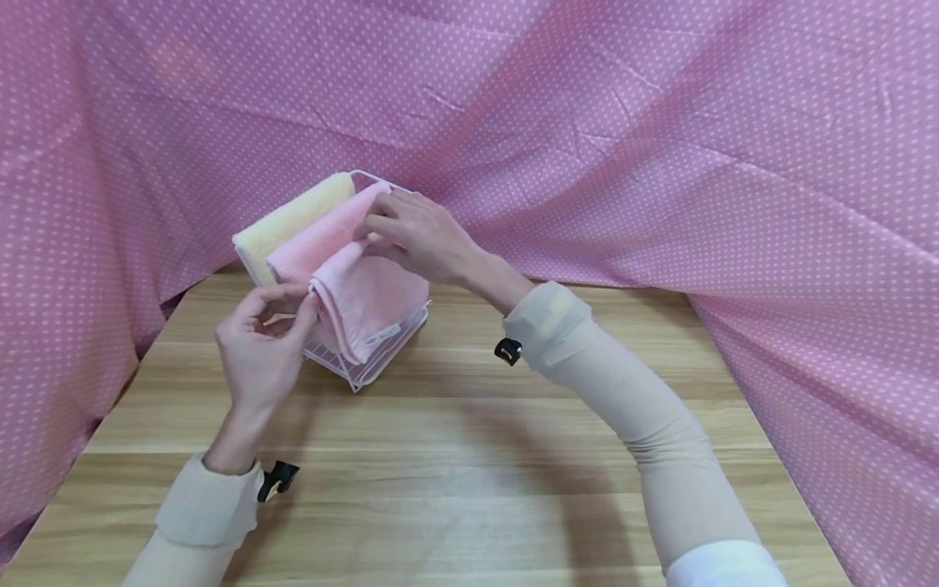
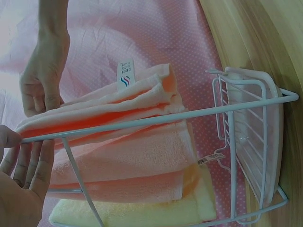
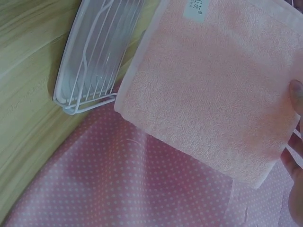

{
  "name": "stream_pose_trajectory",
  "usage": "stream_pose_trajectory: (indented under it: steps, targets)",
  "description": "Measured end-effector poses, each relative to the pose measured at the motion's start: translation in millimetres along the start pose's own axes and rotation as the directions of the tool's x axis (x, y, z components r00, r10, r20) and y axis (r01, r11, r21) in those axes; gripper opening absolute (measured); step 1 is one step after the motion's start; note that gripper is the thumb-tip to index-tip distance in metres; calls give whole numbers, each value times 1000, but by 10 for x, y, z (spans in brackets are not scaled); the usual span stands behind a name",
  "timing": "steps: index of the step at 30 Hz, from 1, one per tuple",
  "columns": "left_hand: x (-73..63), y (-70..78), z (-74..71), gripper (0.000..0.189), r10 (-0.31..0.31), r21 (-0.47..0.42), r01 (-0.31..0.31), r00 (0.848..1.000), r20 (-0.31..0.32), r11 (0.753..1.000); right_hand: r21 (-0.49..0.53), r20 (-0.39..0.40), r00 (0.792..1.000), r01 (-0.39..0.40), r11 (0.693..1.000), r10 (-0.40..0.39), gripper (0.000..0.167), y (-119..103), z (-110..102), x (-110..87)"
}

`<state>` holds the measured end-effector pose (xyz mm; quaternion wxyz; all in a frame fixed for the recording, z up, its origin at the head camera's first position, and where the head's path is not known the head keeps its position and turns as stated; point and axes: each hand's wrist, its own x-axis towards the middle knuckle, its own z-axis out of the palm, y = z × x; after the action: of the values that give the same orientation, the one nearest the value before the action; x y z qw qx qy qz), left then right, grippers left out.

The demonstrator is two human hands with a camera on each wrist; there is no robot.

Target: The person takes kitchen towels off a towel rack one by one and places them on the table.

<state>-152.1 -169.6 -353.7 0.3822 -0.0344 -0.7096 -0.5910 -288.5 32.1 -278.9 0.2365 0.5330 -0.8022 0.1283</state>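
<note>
A pink towel (image 1: 389, 285) with a small white label hangs folded over the front bar of a white wire rack (image 2: 156, 121). My right hand (image 1: 425, 236) pinches its far upper edge; in the right wrist view the thumb lies on the towel's face (image 3: 203, 90) and the fingers are behind it. My left hand (image 1: 264, 342) pinches the near top corner between thumb and fingers, right at the end of the rack's bar. Behind hang a second pink towel (image 1: 323, 236) and a pale yellow towel (image 1: 297, 216).
At the rack's base sits a white tray (image 2: 260, 142). The rack stands toward the back left of a wooden table (image 1: 440, 473). Pink dotted cloth (image 1: 587, 122) hangs behind and along both sides. A black clip-like piece (image 1: 279, 479) sticks out from the left cuff.
</note>
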Motion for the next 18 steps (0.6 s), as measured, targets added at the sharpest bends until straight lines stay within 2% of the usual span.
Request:
stream_pose_trajectory:
  steps: [13, 18]
  targets:
    - [13, -9, 3, 15, 14, 18, -14, 1000, 1, 1000, 41, -45, 999, -2, 999, 4, 21, 28, -79, -5]
    - [15, -9, -9, 15, 16, 15, -16, 1000, 2, 1000, 54, -39, 999, -18, 998, 20, 20, 47, -130, -4]
